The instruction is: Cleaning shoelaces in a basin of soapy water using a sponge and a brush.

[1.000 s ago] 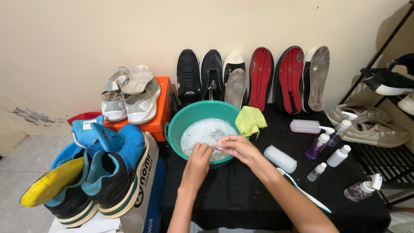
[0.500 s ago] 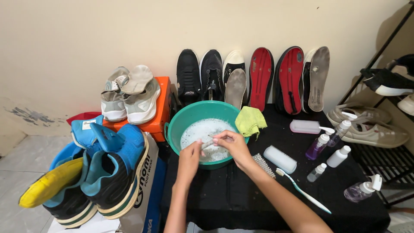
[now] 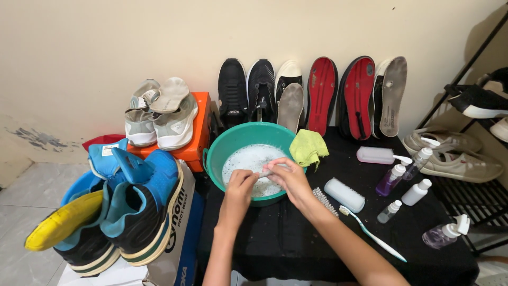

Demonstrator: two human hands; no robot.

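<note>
I saw both forearms reach up from the lower edge, hands meeting over the near rim of the teal basin (image 3: 217,153) of foamy water. The right hand (image 3: 290,177) pinched a small pale item (image 3: 266,172) between its fingertips, wrist bent left. The left hand (image 3: 241,185) was curled beside it, fingers touching the item's end.

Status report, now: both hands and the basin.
Left hand and right hand pinch a small pale item over the green basin. Suds inside. Nothing blocking.
</note>
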